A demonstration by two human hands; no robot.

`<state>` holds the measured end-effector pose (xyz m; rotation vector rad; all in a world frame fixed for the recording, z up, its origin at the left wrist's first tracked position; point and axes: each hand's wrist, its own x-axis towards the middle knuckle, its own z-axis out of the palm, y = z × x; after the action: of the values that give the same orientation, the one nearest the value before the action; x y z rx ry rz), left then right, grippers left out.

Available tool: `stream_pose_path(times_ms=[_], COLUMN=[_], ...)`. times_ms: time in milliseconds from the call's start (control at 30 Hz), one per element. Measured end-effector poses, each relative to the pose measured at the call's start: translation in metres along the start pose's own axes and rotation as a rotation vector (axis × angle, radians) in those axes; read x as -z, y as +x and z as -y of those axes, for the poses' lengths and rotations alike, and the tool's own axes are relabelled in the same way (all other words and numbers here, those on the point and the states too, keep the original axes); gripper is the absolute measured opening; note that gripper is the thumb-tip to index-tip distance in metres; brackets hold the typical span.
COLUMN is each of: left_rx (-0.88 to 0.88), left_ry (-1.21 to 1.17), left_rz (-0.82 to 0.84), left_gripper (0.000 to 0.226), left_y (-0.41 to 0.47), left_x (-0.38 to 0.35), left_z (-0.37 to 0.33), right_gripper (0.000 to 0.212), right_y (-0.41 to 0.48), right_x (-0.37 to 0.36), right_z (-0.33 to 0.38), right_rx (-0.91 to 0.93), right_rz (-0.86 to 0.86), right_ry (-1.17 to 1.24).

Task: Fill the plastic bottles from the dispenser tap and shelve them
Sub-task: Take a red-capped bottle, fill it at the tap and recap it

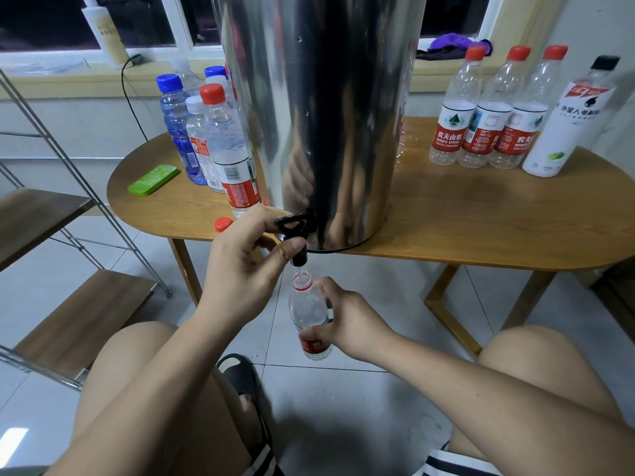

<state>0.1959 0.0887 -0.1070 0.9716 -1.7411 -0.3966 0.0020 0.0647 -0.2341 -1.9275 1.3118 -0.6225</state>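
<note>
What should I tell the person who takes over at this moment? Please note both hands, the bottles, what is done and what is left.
Left hand grips the black tap of the steel dispenser.
Right hand holds the open bottle under the spout; its fill level is hard to tell.
A loose red cap lies on the table by the tap.
Three red-capped bottles right of the dispenser look empty; the capped group on its left looks filled.
Left: finish and cap this bottle, fill the rest, move all to the shelf.
</note>
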Motion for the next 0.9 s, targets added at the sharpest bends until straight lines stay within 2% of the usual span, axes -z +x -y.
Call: stream_pose_path(times_ms=[900], left_rx=[-0.003], left_ry=[0.002], left_rz=[0.001], left_gripper=[0.015], left_y=[0.0001], left_x=[-0.0003], left_z=[-0.0004], right_gripper=[0.069], right_y=[-0.0005], right_x=[0.0008], right_z=[-0.0003], right_rx=[0.002], right_rz=[0.011], right_ry=[-0.002])
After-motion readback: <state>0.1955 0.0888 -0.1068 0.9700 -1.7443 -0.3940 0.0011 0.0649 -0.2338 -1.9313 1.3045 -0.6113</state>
